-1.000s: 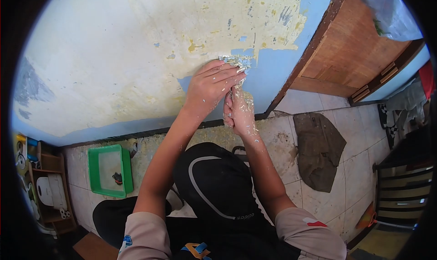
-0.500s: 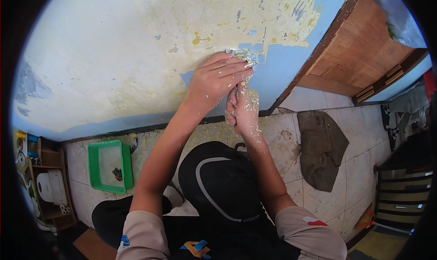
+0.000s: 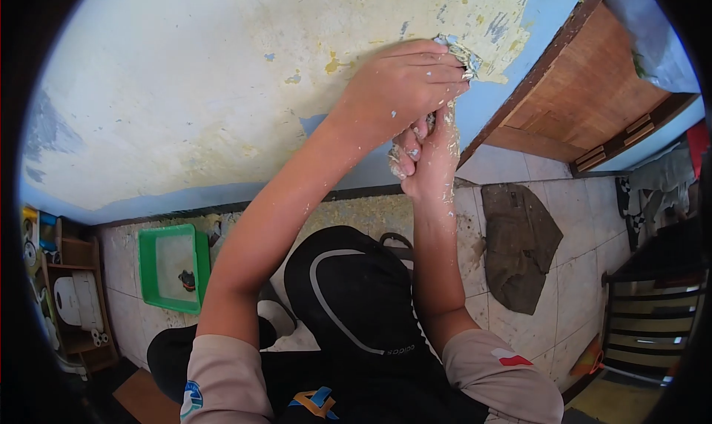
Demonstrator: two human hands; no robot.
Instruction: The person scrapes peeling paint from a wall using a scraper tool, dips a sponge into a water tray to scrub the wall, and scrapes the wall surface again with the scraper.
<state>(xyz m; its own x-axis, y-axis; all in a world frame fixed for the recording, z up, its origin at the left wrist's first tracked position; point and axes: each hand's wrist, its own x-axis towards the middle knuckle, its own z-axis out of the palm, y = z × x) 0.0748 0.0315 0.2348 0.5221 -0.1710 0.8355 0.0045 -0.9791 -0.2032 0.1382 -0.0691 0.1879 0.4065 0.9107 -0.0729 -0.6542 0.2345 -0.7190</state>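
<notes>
My left hand [image 3: 406, 85] lies with its fingers together over the front of a paint scraper, pressing it against the wall [image 3: 222, 83]. Below it, my right hand [image 3: 432, 153] is wrapped round the scraper's handle, close under the left palm. Hands and paint flakes hide nearly all of the tool. Curled paint shavings [image 3: 464, 56] are heaped at the left fingertips. Flakes cling to both hands and the right forearm. Around the hands the wall is scraped to a pale surface with yellowish spots, while blue paint [image 3: 486, 96] stays at the right and along the bottom.
A green tray [image 3: 206, 272] stands on the floor at left, with a small dark object inside. Shelves [image 3: 78, 275] are at far left. Brown cloth [image 3: 519, 246] lies on the tiles at right, near a wooden door [image 3: 586, 83]. Paint debris lines the wall's foot.
Both hands have moved up and to the right along the wall, with the scraper between them. The heap of shavings has shifted with them toward the wall's right edge.
</notes>
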